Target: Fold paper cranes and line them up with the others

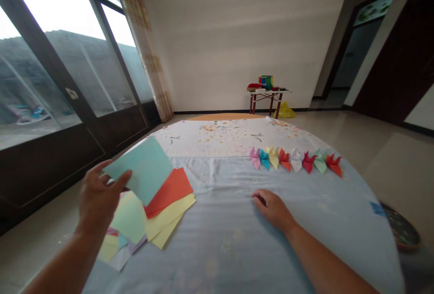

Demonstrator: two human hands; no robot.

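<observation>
Both forearms are cut off by the bottom edge. The left hand (100, 197) pinches a teal sheet (140, 172) by its near corner, thumb on top and fingers behind it, raised just above a fanned stack of coloured paper (162, 219). The hand and the sheet hide part of the stack, so its sheets cannot be counted; orange, yellow and pale green show.

The right hand (273, 208) rests palm down on the pale blue tablecloth (230, 240), fingers together and slightly curled, with nothing visibly in its grasp.

Beyond it stands a row of eight folded paper figures (294, 161).

By the far wall a small table (267, 95) holds a colourful box (266, 81) whose print is too blurred to read.
</observation>
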